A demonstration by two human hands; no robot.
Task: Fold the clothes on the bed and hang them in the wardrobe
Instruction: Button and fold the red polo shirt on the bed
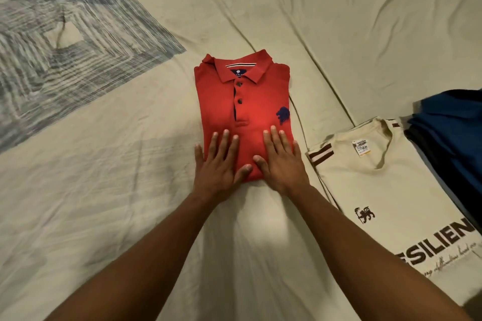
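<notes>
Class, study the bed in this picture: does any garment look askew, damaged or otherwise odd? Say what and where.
Little stands out. The red polo lies squarely folded under both flat hands, left hand and right hand. One oddity: the cream T-shirt beside it has a paper tag at its neckline.

A folded polo shirt (243, 101) lay mid-bed (104, 203) with the left hand (217, 164) and right hand (283, 164) flat on its near edge — a T-shirt (386, 190) lay to its right, another garment (451, 133) beyond that.

Rumpled cream bedsheet (104, 190), grey-blue square print (65, 34) far left.
</notes>
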